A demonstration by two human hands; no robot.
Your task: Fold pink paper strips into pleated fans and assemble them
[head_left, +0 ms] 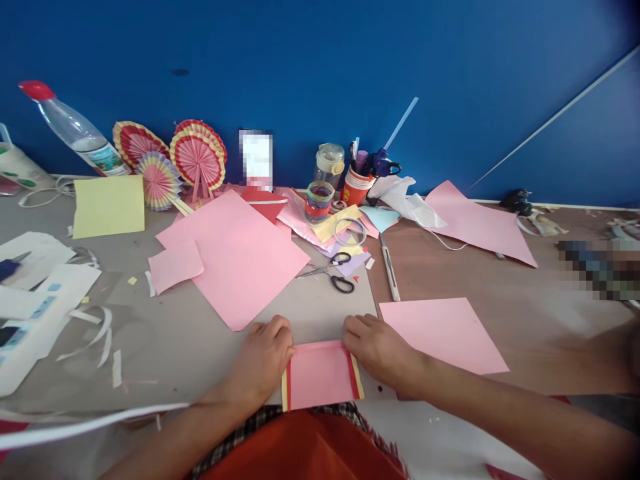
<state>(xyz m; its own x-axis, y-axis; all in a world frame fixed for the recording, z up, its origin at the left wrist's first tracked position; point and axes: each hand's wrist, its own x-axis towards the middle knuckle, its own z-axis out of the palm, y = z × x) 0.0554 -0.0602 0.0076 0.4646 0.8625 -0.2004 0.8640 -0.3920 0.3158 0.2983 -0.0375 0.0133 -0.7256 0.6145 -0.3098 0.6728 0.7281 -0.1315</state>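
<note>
A small pink paper sheet [323, 377] with red and yellow strips down its two sides lies at the table's front edge, its near end over the edge. Its far edge looks folded in a narrow band. My left hand [270, 341] is closed on the far left corner, fingers curled. At the far right corner, my right hand [369, 343] pinches the same edge. Beyond my hands lie black-handled scissors [339, 272], blades to the left, and a white utility knife [390, 270]. A larger pink sheet [245, 260] is spread behind my left hand.
Another pink sheet [445, 333] lies right of my right hand. Paper fans [199, 160], a tilted bottle [80, 133], a jar [320, 200] and a red cup of tools [356, 185] stand along the blue wall. White paper scraps [107, 333] litter the left side.
</note>
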